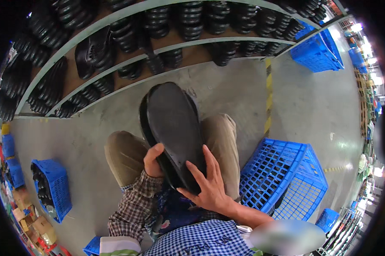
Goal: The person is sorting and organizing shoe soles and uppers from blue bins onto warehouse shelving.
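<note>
Left hand point(152, 164) curled, thumb point(157, 149) extended; right hand point(211, 190) nearby, back upward, fingers point(196, 174) spread.

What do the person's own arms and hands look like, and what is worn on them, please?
On the left, a brown-and-pale checked cloth sleeve reaches the wrist; above it shows a whitish cloth sleeve edge with green trim. The visible right forearm is bare. The left hand and right hand are ungloved, with no rings seen on the visible fingers.

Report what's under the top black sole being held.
Under the top sole, part of another black piece shows at left; the rest is covered, so I cannot count the layers.
</note>
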`<act>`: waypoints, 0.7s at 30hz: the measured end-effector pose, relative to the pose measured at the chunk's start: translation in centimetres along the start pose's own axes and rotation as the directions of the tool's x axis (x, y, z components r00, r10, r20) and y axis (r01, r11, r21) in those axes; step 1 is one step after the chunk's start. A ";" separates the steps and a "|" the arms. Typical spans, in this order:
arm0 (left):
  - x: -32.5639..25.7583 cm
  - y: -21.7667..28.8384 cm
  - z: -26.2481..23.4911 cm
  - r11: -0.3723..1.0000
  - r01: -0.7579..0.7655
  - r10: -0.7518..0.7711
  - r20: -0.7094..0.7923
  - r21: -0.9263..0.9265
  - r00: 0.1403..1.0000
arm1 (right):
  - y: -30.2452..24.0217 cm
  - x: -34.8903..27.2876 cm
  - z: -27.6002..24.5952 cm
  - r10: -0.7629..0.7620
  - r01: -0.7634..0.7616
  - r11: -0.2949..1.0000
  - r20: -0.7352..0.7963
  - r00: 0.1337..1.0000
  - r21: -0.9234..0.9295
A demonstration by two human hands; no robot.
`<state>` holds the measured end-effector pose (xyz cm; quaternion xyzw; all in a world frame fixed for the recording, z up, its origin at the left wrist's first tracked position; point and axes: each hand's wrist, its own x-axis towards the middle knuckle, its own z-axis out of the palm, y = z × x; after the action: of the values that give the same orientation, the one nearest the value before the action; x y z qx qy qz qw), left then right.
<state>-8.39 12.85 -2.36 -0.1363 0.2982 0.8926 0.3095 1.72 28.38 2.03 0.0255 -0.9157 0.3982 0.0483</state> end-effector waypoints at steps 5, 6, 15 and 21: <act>-0.4 0.5 0.4 0.994 0.046 -0.044 0.022 -0.097 0.999 | 0.1 1.4 -1.8 -0.100 0.107 0.983 -0.052 0.994 0.147; -0.5 0.4 0.1 0.994 0.063 -0.061 0.019 -0.089 0.998 | 0.3 1.5 -2.2 -0.084 0.092 0.968 -0.044 0.995 0.233; -0.7 1.0 0.7 0.984 0.131 -0.149 -0.158 -0.119 0.976 | 5.2 3.8 -6.7 0.043 0.068 0.920 -0.272 0.961 0.386; 0.0 1.4 -0.6 0.997 0.072 -0.079 -0.203 -0.041 0.976 | 17.4 13.0 -5.9 0.000 -0.025 0.994 -0.238 0.971 -0.103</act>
<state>-9.20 11.63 -2.17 -0.2440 0.3080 0.8662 0.3087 -12.24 44.45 -5.15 -0.0306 -0.9233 0.3497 0.1562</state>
